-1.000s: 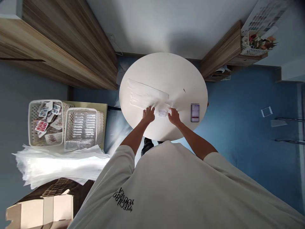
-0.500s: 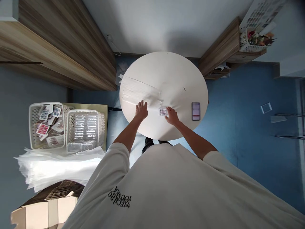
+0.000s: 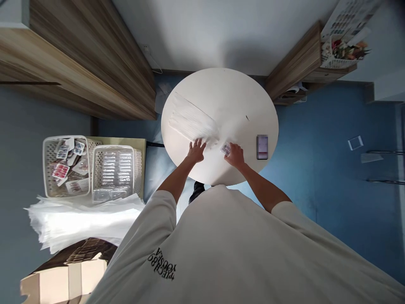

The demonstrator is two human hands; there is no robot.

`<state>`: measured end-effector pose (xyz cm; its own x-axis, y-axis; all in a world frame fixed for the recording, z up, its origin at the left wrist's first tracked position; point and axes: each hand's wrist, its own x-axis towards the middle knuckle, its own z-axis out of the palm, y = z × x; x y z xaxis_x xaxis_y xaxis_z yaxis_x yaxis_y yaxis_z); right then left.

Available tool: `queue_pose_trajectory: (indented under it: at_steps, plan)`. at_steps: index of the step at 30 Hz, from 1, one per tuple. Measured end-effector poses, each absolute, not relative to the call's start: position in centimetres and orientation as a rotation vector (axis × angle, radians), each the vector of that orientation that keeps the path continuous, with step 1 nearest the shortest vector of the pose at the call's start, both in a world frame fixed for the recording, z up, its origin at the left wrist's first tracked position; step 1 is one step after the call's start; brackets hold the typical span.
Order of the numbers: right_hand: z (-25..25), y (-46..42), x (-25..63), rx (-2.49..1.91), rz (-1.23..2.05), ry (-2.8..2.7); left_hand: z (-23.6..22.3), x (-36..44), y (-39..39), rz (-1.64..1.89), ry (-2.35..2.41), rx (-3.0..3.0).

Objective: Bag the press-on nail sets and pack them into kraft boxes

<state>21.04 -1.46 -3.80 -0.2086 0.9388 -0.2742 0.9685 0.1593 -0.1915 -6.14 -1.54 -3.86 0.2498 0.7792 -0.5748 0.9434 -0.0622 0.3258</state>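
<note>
Pack (image 3: pixel 225 148) gripped in right hand (image 3: pixel 235 155), on side facing left hand (image 3: pixel 196 152), splayed by white sheet (image 3: pixel 193 117).

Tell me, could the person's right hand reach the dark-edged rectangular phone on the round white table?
Probably yes: the phone lies on the table to the right of the right hand, with nothing visible between them. That hand holds a small clear plastic pack, though, which may hinder grasping.

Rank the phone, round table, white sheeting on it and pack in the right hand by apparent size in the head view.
1. Round table
2. White sheeting
3. Phone
4. Pack, partly hidden by the right hand
</note>
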Motion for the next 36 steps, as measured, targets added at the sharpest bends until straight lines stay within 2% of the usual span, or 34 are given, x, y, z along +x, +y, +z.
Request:
queue_pose_trajectory:
  at_steps: [5,17,26,30,36]
  plan:
    - [-2.4,0.1,22.3,1.967,-0.596,2.403,-3.6,-6.8,-2.5,-0.297,1.333,2.076]
    - [-3.1,1.4,16.5,1.545,-0.805,2.6,-2.4,-6.7,-6.6,-0.346,1.107,2.173]
    - [-4.4,0.9,16.2,1.502,-0.818,2.596,-2.8,-6.6,-7.5,-0.287,1.195,2.134]
    - [-3.9,-0.6,18.1,1.632,-0.772,2.516,-2.4,-5.0,-5.8,-0.164,1.496,2.022]
    - [-3.4,-2.4,21.4,1.483,-0.771,2.492,-2.3,-2.0,-2.2,-0.069,1.672,1.918]
